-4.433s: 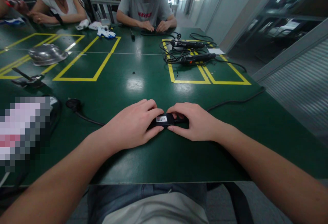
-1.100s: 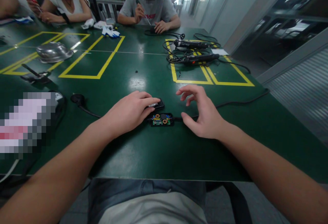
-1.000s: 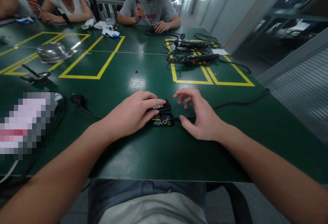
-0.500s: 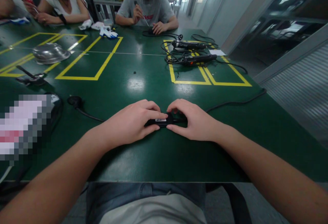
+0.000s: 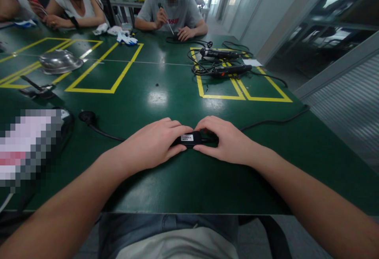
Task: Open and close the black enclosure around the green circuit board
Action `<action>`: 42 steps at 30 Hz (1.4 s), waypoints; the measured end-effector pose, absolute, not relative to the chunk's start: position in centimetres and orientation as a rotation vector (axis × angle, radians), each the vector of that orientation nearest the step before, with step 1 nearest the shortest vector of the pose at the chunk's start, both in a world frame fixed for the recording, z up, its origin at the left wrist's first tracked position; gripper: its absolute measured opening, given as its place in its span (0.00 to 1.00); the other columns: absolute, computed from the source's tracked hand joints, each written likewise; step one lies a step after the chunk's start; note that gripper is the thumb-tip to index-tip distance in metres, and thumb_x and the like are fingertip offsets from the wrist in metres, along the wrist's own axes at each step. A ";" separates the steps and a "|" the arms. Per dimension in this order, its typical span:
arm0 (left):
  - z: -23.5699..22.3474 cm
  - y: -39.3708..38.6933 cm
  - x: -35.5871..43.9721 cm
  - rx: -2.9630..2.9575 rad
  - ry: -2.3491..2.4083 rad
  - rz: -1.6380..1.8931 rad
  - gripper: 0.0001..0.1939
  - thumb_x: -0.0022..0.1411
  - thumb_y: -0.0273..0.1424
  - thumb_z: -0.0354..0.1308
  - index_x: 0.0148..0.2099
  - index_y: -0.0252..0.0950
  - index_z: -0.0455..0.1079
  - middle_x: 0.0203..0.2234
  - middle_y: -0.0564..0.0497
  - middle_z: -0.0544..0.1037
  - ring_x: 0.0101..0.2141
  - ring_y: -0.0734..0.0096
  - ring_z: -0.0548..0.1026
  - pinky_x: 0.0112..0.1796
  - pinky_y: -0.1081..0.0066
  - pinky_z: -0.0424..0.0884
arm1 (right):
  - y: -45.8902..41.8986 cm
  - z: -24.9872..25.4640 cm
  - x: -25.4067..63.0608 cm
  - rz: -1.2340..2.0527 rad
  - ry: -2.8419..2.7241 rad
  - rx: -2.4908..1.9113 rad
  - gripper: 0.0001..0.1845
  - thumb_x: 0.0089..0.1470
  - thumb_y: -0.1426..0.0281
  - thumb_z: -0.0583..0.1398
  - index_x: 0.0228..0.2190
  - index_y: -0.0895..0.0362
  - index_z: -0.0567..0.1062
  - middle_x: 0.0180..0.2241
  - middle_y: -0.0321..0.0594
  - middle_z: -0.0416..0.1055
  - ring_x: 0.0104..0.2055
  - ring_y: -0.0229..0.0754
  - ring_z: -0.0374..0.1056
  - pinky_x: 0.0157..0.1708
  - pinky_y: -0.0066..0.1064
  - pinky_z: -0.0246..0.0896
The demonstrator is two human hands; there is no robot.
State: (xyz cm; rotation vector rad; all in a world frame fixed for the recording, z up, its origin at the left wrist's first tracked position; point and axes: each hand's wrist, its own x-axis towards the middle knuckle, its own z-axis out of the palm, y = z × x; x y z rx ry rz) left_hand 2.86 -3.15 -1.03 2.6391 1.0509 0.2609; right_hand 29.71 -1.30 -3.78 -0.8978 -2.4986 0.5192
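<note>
A small black power adapter [image 5: 194, 138] with a white label on top lies flat on the green table in front of me. My left hand [image 5: 156, 140] is closed around its left part, fingers on top and thumb along the near side. At the right end, my right hand [image 5: 226, 138] pinches it between thumb and fingertips, arched over the cable. A black power cord [image 5: 108, 135] runs left from the adapter to a plug [image 5: 87, 117]. Another black cable [image 5: 274, 121] emerges beyond my right hand and stretches to the table's right edge.
A pixelated box-like object [image 5: 28, 144] sits at the left. Farther off are a metal bowl [image 5: 60, 61], a dark-handled tool [image 5: 38, 86], white gloves [image 5: 127, 38] and two corded electric screwdrivers [image 5: 222, 53]. Across the table a person [image 5: 173, 14] works with a screwdriver.
My left fingers have lifted and shifted slightly, so more of the white label shows. Both hands remain at the adapter. The person opposite has lowered the screwdriver a little.
</note>
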 end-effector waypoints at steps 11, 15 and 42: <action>-1.1 -3.3 2.9 2.654 1.077 0.219 0.20 0.78 0.33 0.62 0.68 0.38 0.74 0.55 0.43 0.84 0.51 0.55 0.81 0.51 0.60 0.76 | -1.5 -3.5 29.6 0.463 -2.513 -0.882 0.12 0.65 0.63 0.69 0.47 0.55 0.78 0.42 0.45 0.82 0.41 0.48 0.77 0.40 0.38 0.69; -1.1 -3.4 2.9 2.671 1.070 0.219 0.19 0.79 0.34 0.60 0.68 0.38 0.74 0.54 0.43 0.84 0.51 0.55 0.81 0.52 0.59 0.76 | -1.5 -3.6 29.6 0.464 -2.517 -0.905 0.13 0.64 0.63 0.70 0.47 0.54 0.78 0.42 0.44 0.82 0.39 0.47 0.76 0.39 0.37 0.69; -0.9 -3.5 2.9 2.688 1.081 0.197 0.19 0.80 0.34 0.59 0.68 0.38 0.73 0.54 0.43 0.84 0.51 0.56 0.82 0.51 0.60 0.76 | -1.5 -3.6 29.7 0.439 -2.535 -0.901 0.13 0.66 0.63 0.69 0.48 0.55 0.78 0.44 0.45 0.82 0.39 0.47 0.76 0.39 0.37 0.68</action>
